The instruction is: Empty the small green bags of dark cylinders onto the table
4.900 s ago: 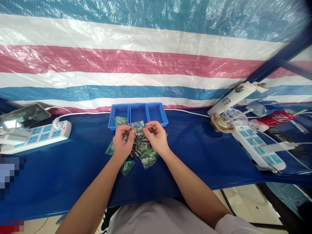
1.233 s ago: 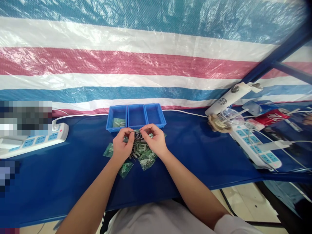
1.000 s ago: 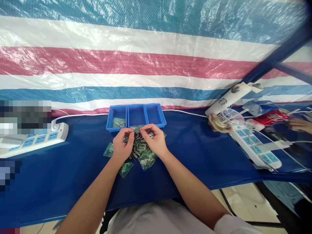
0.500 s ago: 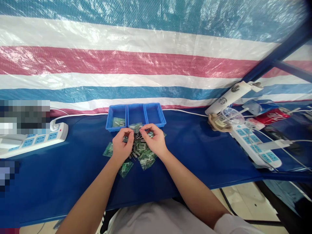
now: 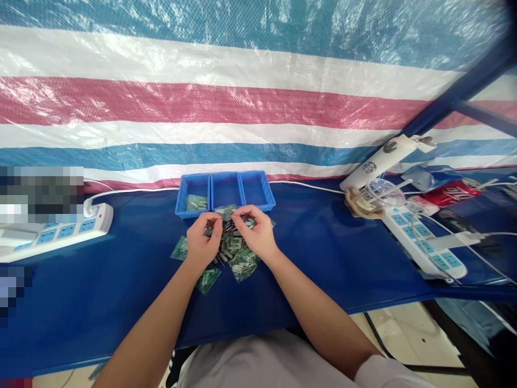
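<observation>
Left hand: The left hand [image 5: 205, 240], palm turned inward, pinches the near left edge of a small clear bag between thumb and forefinger.
Right hand: The right hand [image 5: 256, 231] mirrors it, thumb and forefinger closed on the bag's other side, with the remaining fingers curled.
Bag: The clear bag [image 5: 226, 211] hangs between the two sets of fingertips, above the pile and in front of the tray's middle compartment; its contents are too small to make out.
Pile: Dark and silvery metal pins [image 5: 226, 248] lie loose under the hands among greenish packets, one packet [image 5: 244, 267] at the near right, another [image 5: 209, 278] at the near left by the wrist, a third [image 5: 179, 248] farther left.
Tray: A blue three-compartment tray [image 5: 241, 191] stands just beyond the hands, a filled packet [image 5: 197, 202] in its left compartment.
Table: Blue covers the table [image 5: 331, 253], where a white power strip [image 5: 97, 220] sits at left and a second strip [image 5: 425, 248] at right.
Right end: A white tumbler [image 5: 375, 164] leans at a tilt near a clear cup [image 5: 385, 193] and a red can [image 5: 454, 193] on its side.
Backdrop: A striped sheet [image 5: 242, 102] in blue, white and red hangs behind it all.
</observation>
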`<move>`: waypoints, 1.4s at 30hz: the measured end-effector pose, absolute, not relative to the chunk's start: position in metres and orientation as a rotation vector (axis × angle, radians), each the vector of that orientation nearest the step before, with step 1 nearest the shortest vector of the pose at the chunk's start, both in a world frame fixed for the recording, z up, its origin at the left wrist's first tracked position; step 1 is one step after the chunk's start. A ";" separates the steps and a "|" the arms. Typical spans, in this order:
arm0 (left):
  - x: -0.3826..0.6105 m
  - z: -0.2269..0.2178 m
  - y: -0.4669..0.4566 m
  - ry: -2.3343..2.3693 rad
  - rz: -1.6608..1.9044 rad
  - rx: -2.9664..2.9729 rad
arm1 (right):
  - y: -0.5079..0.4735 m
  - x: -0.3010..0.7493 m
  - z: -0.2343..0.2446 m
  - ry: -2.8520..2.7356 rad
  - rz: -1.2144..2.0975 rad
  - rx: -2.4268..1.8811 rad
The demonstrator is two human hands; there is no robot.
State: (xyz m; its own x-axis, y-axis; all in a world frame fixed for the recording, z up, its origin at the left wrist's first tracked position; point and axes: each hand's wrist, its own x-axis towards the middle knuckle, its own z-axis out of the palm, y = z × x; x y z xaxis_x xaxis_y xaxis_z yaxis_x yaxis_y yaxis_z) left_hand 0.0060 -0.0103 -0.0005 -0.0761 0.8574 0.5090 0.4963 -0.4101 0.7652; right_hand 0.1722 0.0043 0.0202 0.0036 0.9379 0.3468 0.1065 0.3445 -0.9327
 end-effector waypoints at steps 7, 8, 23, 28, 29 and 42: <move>0.007 0.001 -0.011 1.452 1.501 1.848 | 0.004 0.172 0.020 -1.419 0.872 -1.030; 0.007 0.001 -0.011 1.452 1.503 1.847 | 0.004 0.172 0.021 -1.418 0.872 -1.029; 0.007 0.001 -0.011 1.449 1.495 1.852 | 0.005 0.172 0.020 -1.409 0.871 -1.010; 0.007 0.000 -0.011 1.438 1.501 1.862 | 0.004 0.173 0.020 -1.405 0.870 -1.010; 0.007 0.000 -0.011 1.435 1.499 1.861 | 0.004 0.172 0.020 -1.406 0.869 -1.010; 0.007 -0.001 -0.011 1.404 1.515 1.852 | 0.005 0.172 0.018 -1.406 0.862 -0.992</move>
State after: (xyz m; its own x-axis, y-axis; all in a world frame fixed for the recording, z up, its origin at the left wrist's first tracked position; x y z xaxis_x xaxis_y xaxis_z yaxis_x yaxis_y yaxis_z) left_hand 0.0067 -0.0109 -0.0015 -0.0717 0.8492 0.5233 0.4575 -0.4382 0.7738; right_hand 0.1722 0.0046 0.0181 0.0116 0.9272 0.3743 0.0865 0.3720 -0.9242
